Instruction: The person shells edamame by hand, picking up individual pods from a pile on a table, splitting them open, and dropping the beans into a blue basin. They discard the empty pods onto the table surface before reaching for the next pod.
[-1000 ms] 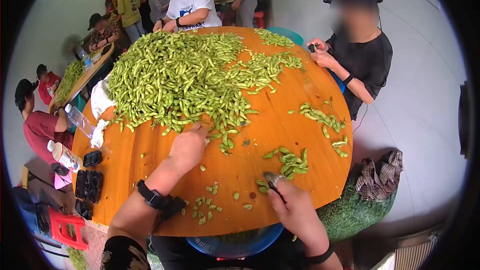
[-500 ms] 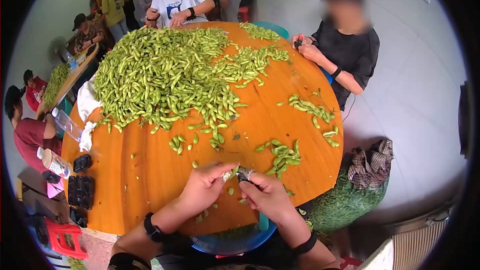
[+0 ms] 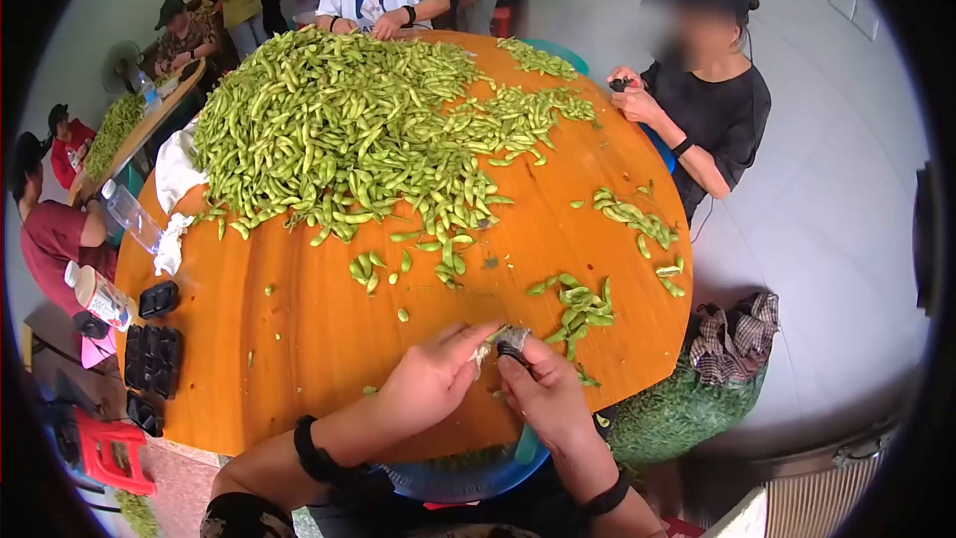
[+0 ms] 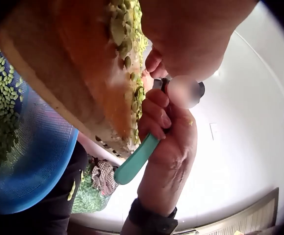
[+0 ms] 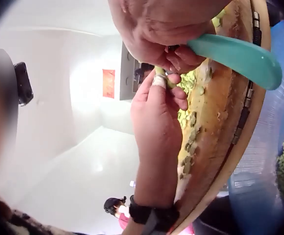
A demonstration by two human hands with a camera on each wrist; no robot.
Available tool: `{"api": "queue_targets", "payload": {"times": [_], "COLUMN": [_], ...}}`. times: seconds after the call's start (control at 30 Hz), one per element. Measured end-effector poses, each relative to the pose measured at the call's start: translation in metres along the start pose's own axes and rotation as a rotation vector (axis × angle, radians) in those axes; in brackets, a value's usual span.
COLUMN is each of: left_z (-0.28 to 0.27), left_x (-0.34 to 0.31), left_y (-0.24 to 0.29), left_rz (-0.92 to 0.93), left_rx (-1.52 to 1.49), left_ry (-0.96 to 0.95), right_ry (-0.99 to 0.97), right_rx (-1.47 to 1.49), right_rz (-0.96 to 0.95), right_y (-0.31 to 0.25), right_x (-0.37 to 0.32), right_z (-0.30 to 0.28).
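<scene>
Both hands meet over the near edge of the round wooden table (image 3: 239,339). My left hand (image 3: 428,384) pinches a green bean pod (image 5: 170,84) between thumb and fingers; a white wrap (image 5: 158,81) covers its thumb tip. Right against it, my right hand (image 3: 548,394) grips a tool whose flat teal handle (image 4: 137,159) sticks out below the fist. Its working end is dark and mostly hidden by the fingers. Beyond the hands rises a large heap of pods (image 3: 339,139), and a small group of pods (image 3: 578,314) lies just past the right hand.
Below the table edge sits a blue basket (image 4: 49,142) with shelled beans (image 4: 0,78). At left stand black boxes (image 3: 152,359), a white bottle (image 3: 100,297) and a clear bottle (image 3: 131,217). A person (image 3: 722,120) sits at right, behind a green-filled bag (image 3: 657,413) with checked cloth (image 3: 735,339).
My left hand has come back from the heap's edge to the near side with a pod. The right hand has moved a little left to meet it, tool still in its grip.
</scene>
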State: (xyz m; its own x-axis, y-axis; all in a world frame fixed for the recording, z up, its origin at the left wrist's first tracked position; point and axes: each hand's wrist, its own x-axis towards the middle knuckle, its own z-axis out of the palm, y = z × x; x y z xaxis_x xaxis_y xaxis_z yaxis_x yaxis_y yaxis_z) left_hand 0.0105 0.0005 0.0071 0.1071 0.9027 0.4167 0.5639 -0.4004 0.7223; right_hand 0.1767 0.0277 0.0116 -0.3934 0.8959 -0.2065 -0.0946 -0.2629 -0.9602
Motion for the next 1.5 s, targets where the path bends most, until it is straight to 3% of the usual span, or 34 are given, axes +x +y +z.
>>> {"api": "queue_targets", "payload": {"times": [0.07,0.13,0.17,0.23,0.43,0.67,0.73,0.77,0.83,1.0,1.07,1.27,1.5], "left_z": [-0.004,-0.005,-0.005,-0.002,0.004,0.005,-0.002,-0.004,-0.010,-0.006,-0.005,0.000,0.000], "left_x": [0.002,0.003,0.002,0.001,-0.005,-0.005,-0.003,-0.001,0.002,0.008,0.009,0.002,0.004], "left_y": [-0.002,-0.003,-0.005,-0.008,-0.010,-0.012,-0.003,-0.004,-0.007,-0.027,-0.026,-0.018,-0.015], "left_rz": [-0.026,-0.212,-0.211,-0.035,-0.115,-0.019,-0.233,-0.233,-0.469,-0.481,-0.643,-0.562,-0.585], "left_rx": [-0.076,-0.277,-0.281,-0.046,-0.145,-0.135,-0.259,-0.263,-0.527,-0.854,-1.033,-0.641,-0.816], "left_ry": [-0.023,-0.084,-0.083,-0.022,0.012,0.031,-0.081,-0.086,-0.202,-0.186,-0.137,-0.127,-0.121], "right_ry": [-0.039,-0.061,-0.088,-0.080,-0.029,0.049,0.050,0.043,0.011,-0.062,-0.017,0.089,0.107], "right_rx": [-0.135,-0.153,-0.168,-0.168,-0.148,-0.091,-0.045,0.000,0.081,0.168,0.072,-0.227,-0.336], "right_rz": [-0.034,-0.029,-0.027,0.005,0.004,-0.151,-0.079,-0.006,0.055,0.201,0.180,-0.155,-0.313], "right_y": [-0.003,-0.006,-0.008,-0.010,-0.004,0.017,0.009,0.005,0.003,-0.006,-0.006,0.000,0.002], "right_x": [-0.001,-0.003,-0.004,-0.006,-0.006,0.003,0.001,0.000,0.003,0.006,0.007,0.004,-0.002], "right_z": [-0.002,-0.005,-0.006,-0.003,0.005,0.008,0.008,0.009,0.004,-0.003,0.000,0.012,0.019]}}
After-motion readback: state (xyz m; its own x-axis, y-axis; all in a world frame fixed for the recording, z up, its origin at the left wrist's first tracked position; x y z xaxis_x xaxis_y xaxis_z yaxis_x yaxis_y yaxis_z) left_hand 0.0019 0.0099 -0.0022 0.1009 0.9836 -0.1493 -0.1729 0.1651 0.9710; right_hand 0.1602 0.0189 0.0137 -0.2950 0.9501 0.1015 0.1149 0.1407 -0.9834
